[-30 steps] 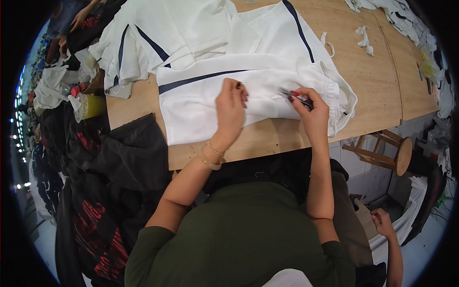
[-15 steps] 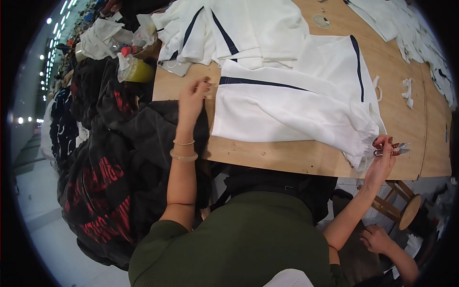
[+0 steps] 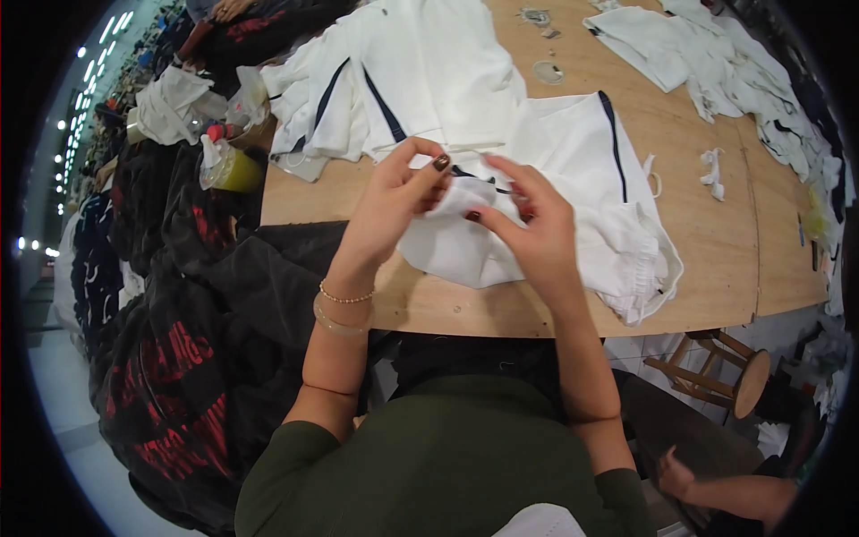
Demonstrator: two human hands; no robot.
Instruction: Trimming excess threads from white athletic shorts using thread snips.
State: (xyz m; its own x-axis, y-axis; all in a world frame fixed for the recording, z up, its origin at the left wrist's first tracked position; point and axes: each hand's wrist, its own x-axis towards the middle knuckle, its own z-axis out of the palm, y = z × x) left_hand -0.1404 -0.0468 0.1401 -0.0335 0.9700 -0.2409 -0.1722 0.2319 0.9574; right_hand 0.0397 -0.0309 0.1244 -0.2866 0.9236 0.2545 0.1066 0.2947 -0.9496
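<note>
White trousers (image 3: 617, 242) with navy side stripes and a gathered waistband lie across the near part of the table. Their left end is lifted and bunched between my two hands. My left hand (image 3: 394, 197) pinches the raised fabric between thumb and fingers. Facing it, my right hand (image 3: 537, 215) is closed at the same edge, thumb against the white cloth and fingers curled near the navy strip. A thin, pale sliver shows by the right fingertips; I cannot make out what it is. The red-handled snips are not clearly visible now.
More white, navy-striped garments (image 3: 438, 72) lie behind, and a white pile (image 3: 761, 89) sits far right. Dark clothing with red print (image 3: 179, 358) is heaped at left, near a cup of yellow drink (image 3: 234, 170). A wooden stool (image 3: 750, 385) and another person's hand (image 3: 676, 474) are lower right.
Both my hands have come together over the trousers' left end, which is now lifted off the table. My right hand has left the waistband. The view has shifted slightly.
</note>
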